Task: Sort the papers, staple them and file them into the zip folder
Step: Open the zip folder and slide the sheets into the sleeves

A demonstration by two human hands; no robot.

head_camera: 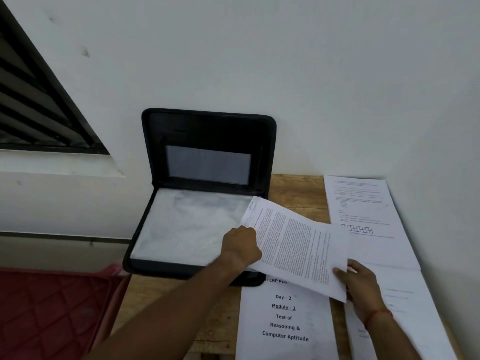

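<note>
1. White wall [285, 61] fills the back, and we see a window [31, 100] with dark slats at the far left.
2. Below the wall stands a wooden desk [293, 188]. A red padded thing [52, 313] lies by its left side.
3. On the desk we see the black zip folder [207, 131]. It is open. Its lid leans up against the wall and its other half lies flat.
4. Clear plastic sleeves [187, 224] lie in the flat half.
5. We see the left grip [241, 242] curled round the left edge of a printed paper [298, 245] full of small words. This grip is over the flat half of the zip folder.
6. The right grip [361, 289] pinches the near right corner of the same printed paper, with the thumb on top. A red thread [376, 314] goes round that wrist.
7. The printed paper is tilted. Its far left corner is over the right side of the zip folder, and the rest is over the desk.
8. Under it lies a title paper [285, 326]. We read "Day - 2", "Module - 2" and "Test of Reasoning & Computer Aptitude" on it.
9. At the back right lies a grid paper [363, 216] with a small row of boxes.
10. Nearer to us, one last paper [410, 307] lies under the right grip.
</note>
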